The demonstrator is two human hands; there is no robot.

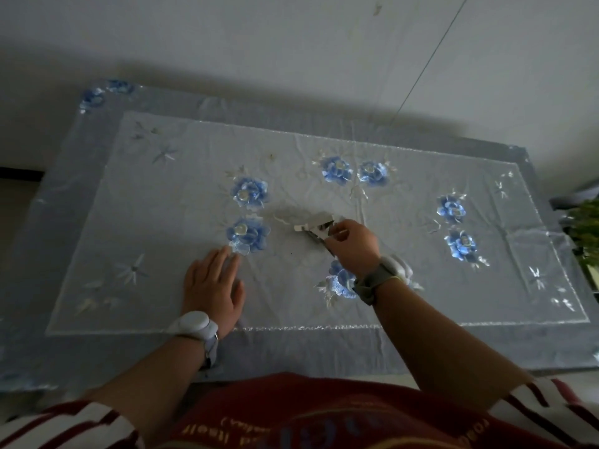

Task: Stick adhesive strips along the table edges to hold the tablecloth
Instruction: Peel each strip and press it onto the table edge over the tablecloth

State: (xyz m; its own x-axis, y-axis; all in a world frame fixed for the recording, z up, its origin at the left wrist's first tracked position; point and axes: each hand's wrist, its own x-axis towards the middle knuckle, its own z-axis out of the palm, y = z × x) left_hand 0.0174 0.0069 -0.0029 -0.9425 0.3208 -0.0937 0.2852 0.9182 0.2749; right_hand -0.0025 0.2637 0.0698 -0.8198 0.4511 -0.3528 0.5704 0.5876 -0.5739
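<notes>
A pale blue tablecloth (pixel 168 196) embroidered with blue flowers covers the whole table, its darker border hanging over the edges. My left hand (pixel 212 288) lies flat on the cloth with fingers spread, just below a blue flower (pixel 248 234). My right hand (pixel 353 243) is near the middle of the table, its fingers pinching a small bundle of shiny white adhesive strips (pixel 316 225) that rests partly on the cloth. Both wrists wear bands.
A grey wall (pixel 291 43) rises directly behind the table's far edge, with a thin cord (pixel 431 56) running down it. Green leaves of a plant (pixel 585 228) show at the right edge. The room is dim.
</notes>
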